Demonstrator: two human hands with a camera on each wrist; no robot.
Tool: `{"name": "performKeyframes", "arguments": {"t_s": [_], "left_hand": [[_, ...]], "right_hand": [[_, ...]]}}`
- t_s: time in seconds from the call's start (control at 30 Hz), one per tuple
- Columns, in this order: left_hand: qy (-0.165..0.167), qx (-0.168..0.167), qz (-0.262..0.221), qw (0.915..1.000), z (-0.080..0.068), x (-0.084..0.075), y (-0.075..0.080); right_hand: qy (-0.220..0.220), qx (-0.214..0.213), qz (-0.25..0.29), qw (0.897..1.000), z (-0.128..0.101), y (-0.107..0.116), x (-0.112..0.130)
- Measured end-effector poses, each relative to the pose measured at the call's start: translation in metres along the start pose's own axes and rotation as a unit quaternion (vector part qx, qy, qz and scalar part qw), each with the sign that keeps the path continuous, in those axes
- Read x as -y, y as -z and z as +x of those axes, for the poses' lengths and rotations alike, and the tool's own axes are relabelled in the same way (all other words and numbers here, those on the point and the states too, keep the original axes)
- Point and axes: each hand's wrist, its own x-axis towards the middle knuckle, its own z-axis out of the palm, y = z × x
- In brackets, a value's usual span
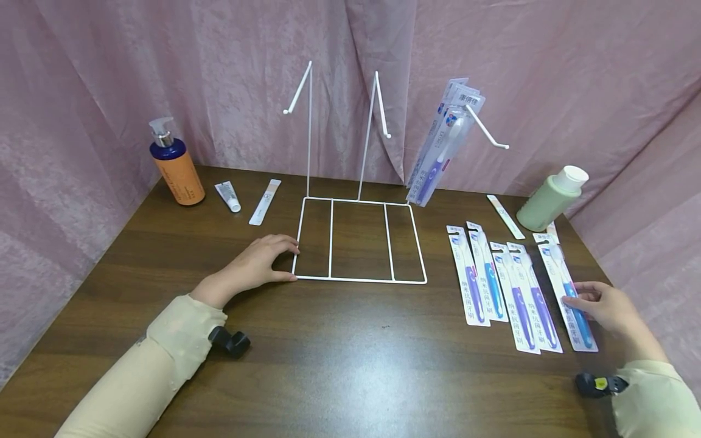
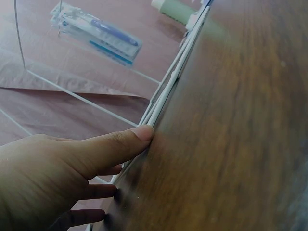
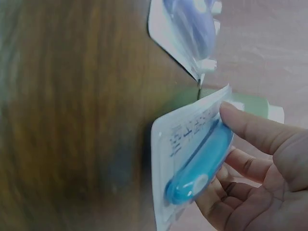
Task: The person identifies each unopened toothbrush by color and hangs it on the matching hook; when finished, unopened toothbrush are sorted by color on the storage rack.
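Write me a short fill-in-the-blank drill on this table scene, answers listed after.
1. The left hand rests against the base of the white wire ____.
2. The right hand pinches a packaged toothbrush whose handle is ____.
3. Packs hang from the rack's ____ hook.

Missing words: rack; blue; right

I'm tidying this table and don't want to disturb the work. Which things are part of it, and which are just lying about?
In use: white wire rack steadied by left hand; blue toothbrush pack pinched by right hand; other toothbrush packs; hung packs.

Lying about: pump bottle; small tube; green bottle.
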Motion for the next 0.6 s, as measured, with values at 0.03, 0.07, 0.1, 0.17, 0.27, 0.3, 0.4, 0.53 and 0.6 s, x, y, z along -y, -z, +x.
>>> {"name": "performKeyframes", "arguments": {"t_s": [0.03, 0.07, 0.1, 0.17, 0.27, 0.3, 0.4, 0.53, 0.6], "left_hand": [[0.0, 0.0, 0.0, 1.0, 0.0, 0.0, 0.0], [0.001, 0.001, 0.0, 1.0, 0.0, 0.0, 0.0], [0.001, 0.001, 0.0, 1.0, 0.0, 0.0, 0.0], [0.002, 0.001, 0.0, 1.0, 0.0, 0.0, 0.0], [0.0, 0.001, 0.002, 1.0, 0.001, 0.001, 0.0], [0.001, 0.0, 0.002, 1.0, 0.001, 0.001, 0.0], [-0.001, -0.002, 0.004, 1.0, 0.0, 0.001, -0.001], [-0.003, -0.005, 0.006, 1.0, 0.0, 0.001, -0.001], [-0.001, -0.004, 0.004, 1.0, 0.0, 0.0, -0.001]], "right_hand": [[0.006, -0.008, -0.003, 1.0, -0.002, 0.001, 0.001], [0.013, -0.017, -0.003, 1.0, -0.003, 0.002, 0.002], [0.019, -0.028, -0.005, 0.999, -0.005, 0.004, 0.002], [0.026, -0.051, -0.007, 0.998, -0.009, 0.007, 0.006], [0.039, -0.081, 0.005, 0.996, -0.013, 0.013, 0.012], [0.042, -0.089, 0.013, 0.995, -0.014, 0.015, 0.015], [0.06, -0.107, 0.05, 0.991, -0.016, 0.02, 0.025], [0.08, -0.135, 0.09, 0.984, -0.021, 0.024, 0.041], [0.089, -0.152, 0.102, 0.979, -0.025, 0.027, 0.05]]}}
